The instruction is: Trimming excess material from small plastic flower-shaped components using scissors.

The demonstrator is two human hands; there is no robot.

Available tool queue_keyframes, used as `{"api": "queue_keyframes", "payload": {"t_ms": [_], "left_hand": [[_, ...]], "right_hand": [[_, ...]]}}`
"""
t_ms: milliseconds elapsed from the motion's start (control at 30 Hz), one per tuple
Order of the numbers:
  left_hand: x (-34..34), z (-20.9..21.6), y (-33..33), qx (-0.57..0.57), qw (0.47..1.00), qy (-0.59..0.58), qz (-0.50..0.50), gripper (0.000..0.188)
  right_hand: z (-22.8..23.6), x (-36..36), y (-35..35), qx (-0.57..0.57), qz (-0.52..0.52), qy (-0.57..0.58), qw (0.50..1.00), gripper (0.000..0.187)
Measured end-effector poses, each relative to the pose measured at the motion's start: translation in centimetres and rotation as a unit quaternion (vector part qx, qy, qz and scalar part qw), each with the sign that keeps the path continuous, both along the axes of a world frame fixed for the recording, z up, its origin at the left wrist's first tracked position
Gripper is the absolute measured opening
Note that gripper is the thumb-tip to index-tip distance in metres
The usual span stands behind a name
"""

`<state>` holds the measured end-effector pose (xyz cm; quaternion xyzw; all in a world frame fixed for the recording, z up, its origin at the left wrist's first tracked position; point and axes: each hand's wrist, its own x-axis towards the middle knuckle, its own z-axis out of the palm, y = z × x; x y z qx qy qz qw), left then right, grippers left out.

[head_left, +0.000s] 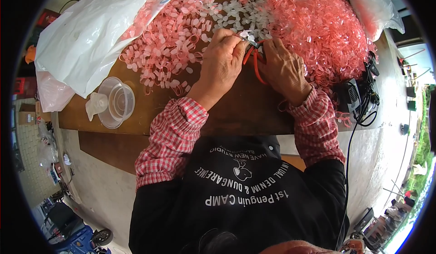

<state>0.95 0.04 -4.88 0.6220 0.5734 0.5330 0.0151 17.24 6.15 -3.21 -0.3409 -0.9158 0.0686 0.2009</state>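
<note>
Well — R hand (284,70) w/ red-handled cutters (256,66), L hand (220,62) adj.

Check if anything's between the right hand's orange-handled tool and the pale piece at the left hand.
Nothing visible. The orange-handled tool in the right hand reaches close to the pale piece at the left hand; whether they touch is unclear. The pink pile lies beyond the right hand, not between.

In the upper middle of the frame, the right hand (285,71) holds a tool (256,65) with red handles, and the left hand (219,65) pinches a small pale piece (247,34) at its tip. Pink pieces (320,34) make a heap at upper right. A white bag (93,36) lies at upper left.
</note>
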Motion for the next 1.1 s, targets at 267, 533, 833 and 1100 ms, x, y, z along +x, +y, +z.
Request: {"api": "queue_keyframes", "payload": {"t_ms": [267, 533, 833, 1100], "left_hand": [[-0.4, 0.2, 0.0, -0.027, 1.0, 0.0, 0.003, 0.011], [-0.6, 0.4, -0.3, -0.035, 0.996, -0.073, -0.021, 0.01], [-0.9, 1.4, -0.8, -0.08, 0.963, -0.239, -0.093, 0.016], [0.1, 1.5, -1.0, -0.225, 0.879, -0.392, -0.153, 0.025]], "right_hand": [[0.3, -0.6, -0.2, 0.029, -0.027, -0.01, 0.999, 0.032], [-0.1, -0.1, 0.5, 0.049, -0.008, 0.011, 0.999, 0.03], [0.1, 0.6, 2.1, -0.222, 0.013, 0.194, 0.956, 0.025], [-0.6, -0.6, 1.8, -0.417, 0.111, 0.351, 0.831, 0.022]]}}
